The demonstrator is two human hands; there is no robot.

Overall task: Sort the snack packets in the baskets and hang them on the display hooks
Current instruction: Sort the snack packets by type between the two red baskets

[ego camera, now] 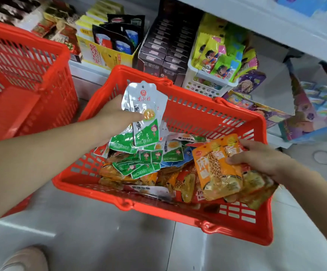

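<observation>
1. White-and-green packets, headed 南街村 in red, are clamped in a bunch by the left grip above the red basket.
2. The right grip pinches orange packets at the basket's right side.
3. More packets of both colours lie heaped inside.
4. A second red basket stands to the left.

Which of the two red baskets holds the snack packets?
The nearer basket, under the left hand and right hand, is piled with packets; the left basket shows none.
</observation>
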